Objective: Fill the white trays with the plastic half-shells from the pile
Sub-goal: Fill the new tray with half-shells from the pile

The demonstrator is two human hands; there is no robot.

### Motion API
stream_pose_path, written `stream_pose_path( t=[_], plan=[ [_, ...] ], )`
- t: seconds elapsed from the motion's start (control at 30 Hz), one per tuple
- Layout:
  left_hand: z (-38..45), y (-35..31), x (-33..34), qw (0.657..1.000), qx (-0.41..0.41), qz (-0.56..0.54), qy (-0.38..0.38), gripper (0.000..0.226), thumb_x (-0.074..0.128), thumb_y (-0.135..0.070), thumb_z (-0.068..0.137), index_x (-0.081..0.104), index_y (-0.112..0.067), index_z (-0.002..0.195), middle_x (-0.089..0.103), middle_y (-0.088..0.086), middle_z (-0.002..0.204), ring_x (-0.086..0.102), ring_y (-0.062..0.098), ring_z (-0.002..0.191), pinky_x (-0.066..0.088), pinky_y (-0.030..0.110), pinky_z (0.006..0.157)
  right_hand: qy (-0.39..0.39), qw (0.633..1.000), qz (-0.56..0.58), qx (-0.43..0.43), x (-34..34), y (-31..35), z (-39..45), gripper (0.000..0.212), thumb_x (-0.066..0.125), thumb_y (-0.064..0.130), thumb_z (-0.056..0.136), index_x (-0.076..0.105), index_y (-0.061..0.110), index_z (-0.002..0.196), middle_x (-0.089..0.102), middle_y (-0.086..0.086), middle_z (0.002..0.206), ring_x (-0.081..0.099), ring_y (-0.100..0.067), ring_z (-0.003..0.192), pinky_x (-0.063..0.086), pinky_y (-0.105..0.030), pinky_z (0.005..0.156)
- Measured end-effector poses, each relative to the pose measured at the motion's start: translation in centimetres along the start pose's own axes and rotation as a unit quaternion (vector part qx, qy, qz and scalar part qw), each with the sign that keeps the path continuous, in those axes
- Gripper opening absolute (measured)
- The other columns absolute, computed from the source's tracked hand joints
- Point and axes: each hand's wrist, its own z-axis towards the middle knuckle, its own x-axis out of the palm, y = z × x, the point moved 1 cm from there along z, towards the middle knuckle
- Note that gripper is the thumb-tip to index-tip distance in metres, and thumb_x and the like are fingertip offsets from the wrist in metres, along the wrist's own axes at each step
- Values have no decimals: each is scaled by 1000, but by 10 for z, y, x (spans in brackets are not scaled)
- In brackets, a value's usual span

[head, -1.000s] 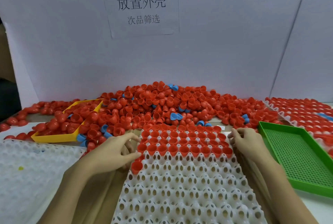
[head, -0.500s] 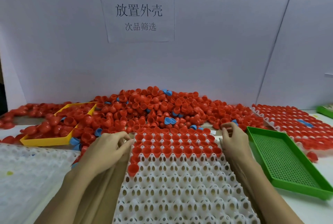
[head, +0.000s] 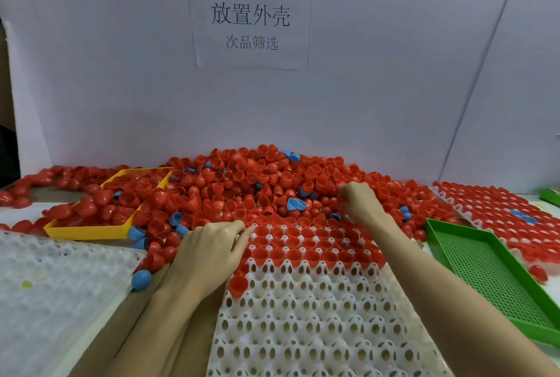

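Observation:
A big pile of red half-shells point(head: 257, 182), with a few blue ones mixed in, lies against the back wall. Before it lies a white tray point(head: 303, 325); its far rows hold red shells, and one lone red shell point(head: 238, 285) sits in the following row at the left. My left hand point(head: 209, 252) lies at the tray's far left corner, fingers fairly straight and touching the edge there. My right hand point(head: 360, 202) reaches past the tray into the pile, fingers curled down round red shells; the fingertips are hidden.
A yellow tray point(head: 85, 232) of red shells sits at the left, with another white tray point(head: 45, 292) in front of it. A loose blue shell point(head: 141, 280) lies beside my left wrist. At the right are a green perforated tray point(head: 497, 279) and a filled tray point(head: 500, 210).
My right hand has moved from the tray's far right edge forward into the pile. My left hand has shifted from beside the lone shell up to the tray's far left corner.

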Motion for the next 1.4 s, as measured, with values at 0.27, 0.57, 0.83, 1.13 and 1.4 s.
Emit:
stream_pose_path(
  t=[0.27,0.57,0.83,1.13,1.4],
  plan=[
    [1,-20,0,995,12,-92,-42,8,65,-26,100,70,-24,94,56,-17,76,53,2,57,47,15,54,-20,952,295,-80,-27,15,-57,20,73,10,97,75,22,113,74,11,108,71,0,90,61,-22,87],
    [-4,-55,10,919,0,-388,69,26,73,-30,95,69,-33,120,66,-21,121,69,5,105,58,22,83,173,819,523,-158,-29,25,-124,26,68,6,100,64,8,125,73,-6,130,73,-27,112,60,-37,95],
    [1,-41,-6,941,11,-331,64,8,78,-32,89,72,-30,83,64,-17,102,67,10,97,55,20,81,173,811,540,-141,-29,5,-116,33,68,20,102,63,23,135,74,-5,130,72,-24,120,59,-34,98],
    [1,-2,-20,956,29,-131,261,31,73,-73,75,69,-43,79,59,-25,98,52,0,100,48,31,90,37,800,598,13,-30,-33,-113,25,60,13,105,81,25,107,78,-16,106,77,-27,92,62,-27,77],
    [-1,-7,-20,952,37,-156,261,40,66,-81,73,74,-42,79,61,-22,97,55,4,96,52,29,81,8,776,627,61,-28,-40,-112,24,57,7,105,80,13,107,77,-14,97,72,-24,83,59,-37,82]
  ],
)
